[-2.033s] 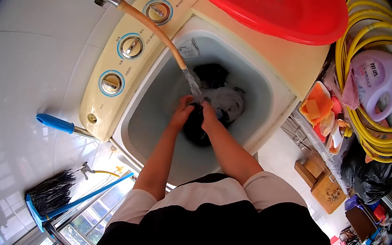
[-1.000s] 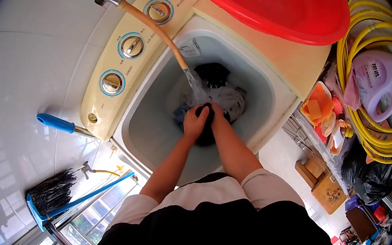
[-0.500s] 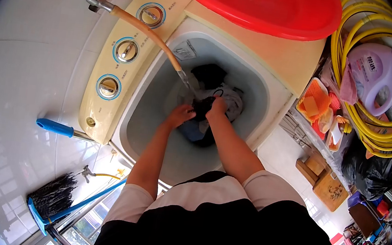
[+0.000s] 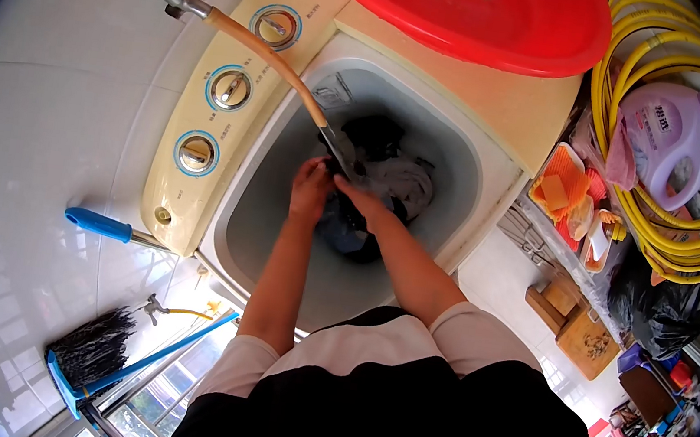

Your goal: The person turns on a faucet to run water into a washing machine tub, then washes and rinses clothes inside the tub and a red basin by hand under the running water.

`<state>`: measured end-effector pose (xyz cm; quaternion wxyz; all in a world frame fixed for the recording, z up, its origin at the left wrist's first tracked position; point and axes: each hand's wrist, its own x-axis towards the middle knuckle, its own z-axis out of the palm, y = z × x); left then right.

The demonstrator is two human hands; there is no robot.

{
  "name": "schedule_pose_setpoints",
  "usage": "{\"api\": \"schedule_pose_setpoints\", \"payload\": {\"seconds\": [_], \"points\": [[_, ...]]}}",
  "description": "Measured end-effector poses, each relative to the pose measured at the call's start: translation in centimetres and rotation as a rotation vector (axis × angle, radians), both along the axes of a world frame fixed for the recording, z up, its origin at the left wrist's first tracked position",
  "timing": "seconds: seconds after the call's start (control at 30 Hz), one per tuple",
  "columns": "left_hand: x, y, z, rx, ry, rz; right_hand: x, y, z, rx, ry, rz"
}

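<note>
Water runs from a tan hose (image 4: pixel 269 58) into the grey tub (image 4: pixel 268 208) of a washing machine. Just under the stream, my left hand (image 4: pixel 311 189) has its fingers closed round a black cloth (image 4: pixel 340 168), most of which is hidden. Beside it my right hand (image 4: pixel 359 199) also grips the black cloth, near the falling water. Beneath and behind my hands lie a grey cloth (image 4: pixel 405 183), a dark blue cloth (image 4: pixel 343 228) and another black cloth (image 4: pixel 375 134) in the tub.
A red basin (image 4: pixel 480 16) sits on the machine's lid beyond the tub. Three dials line the control panel (image 4: pixel 170 188) at left. To the right are a coiled yellow hose (image 4: pixel 668 258) and a purple bottle (image 4: pixel 661 139). A blue-handled tool (image 4: pixel 100 225) and a black brush (image 4: pixel 94 349) stand lower left.
My hands have moved left and up, closer together under the stream, with the black cloth. The view has shifted slightly.
</note>
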<state>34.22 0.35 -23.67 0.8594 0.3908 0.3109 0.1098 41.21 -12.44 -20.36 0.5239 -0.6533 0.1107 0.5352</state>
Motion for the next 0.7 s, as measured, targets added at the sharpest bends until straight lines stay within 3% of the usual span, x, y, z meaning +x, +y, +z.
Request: {"api": "schedule_pose_setpoints", "payload": {"seconds": [0.07, 0.13, 0.2, 0.23, 0.3, 0.33, 0.37, 0.43, 0.47, 0.5, 0.57, 0.6, 0.63, 0.67, 0.7], "points": [[0.2, -0.4, 1.7, 0.011, 0.106, -0.010, -0.7, 0.2, -0.7, 0.057, -0.057, 0.058], [-0.8, 0.0, 1.0, 0.022, 0.211, -0.022, -2.6, 1.1, -10.2, 0.121, 0.432, -0.285], [-3.9, 1.8, -3.9, 0.005, 0.086, -0.032, -1.9, 1.1, -7.6, 0.037, 0.469, -0.396], [-3.6, 0.8, -1.6, 0.003, 0.082, -0.033, -1.4, 1.1, -5.8, -0.046, 0.505, -0.508], [-2.2, -1.8, 6.1, -0.207, 1.003, -0.010, -1.6, 0.8, -2.9, 0.089, 0.566, -0.488], [-2.6, -1.7, 5.5, -0.208, 1.000, -0.013, -1.8, 0.9, -2.0, 0.226, 0.629, -0.464], [-3.3, -1.3, 4.0, -0.292, 0.821, -0.044, -2.0, 1.2, -2.4, 0.224, 0.625, -0.467], [-5.2, -0.4, 0.3, -0.458, 0.458, -0.100, -2.8, 1.4, -4.0, 0.221, 0.428, 0.088], [-5.9, 0.0, -1.2, -0.538, 0.271, -0.124, -2.6, 0.9, -2.4, 0.213, 0.426, 0.090], [-6.2, 0.2, -1.9, -0.611, 0.081, -0.146, -1.9, 0.4, 1.2, 0.152, 0.180, 0.337], [-5.0, 1.3, -0.9, -0.633, 0.173, -0.228, -1.7, 0.2, 2.7, 0.059, -0.205, 0.792], [-4.4, 1.7, -0.2, -0.648, 0.271, -0.312, -1.7, 0.2, 2.8, 0.059, -0.206, 0.794], [-3.9, 1.5, 0.5, -0.646, 0.270, -0.312, -1.6, 0.2, 2.9, 0.078, -0.283, 1.062], [-3.4, 1.0, 1.1, -0.346, 0.375, -0.339, -1.6, 0.2, 2.9, 0.097, -0.360, 1.329], [-3.0, 0.8, 1.3, -0.043, 0.471, -0.361, -1.8, 0.2, 1.7, 0.097, -0.363, 1.326]]}}
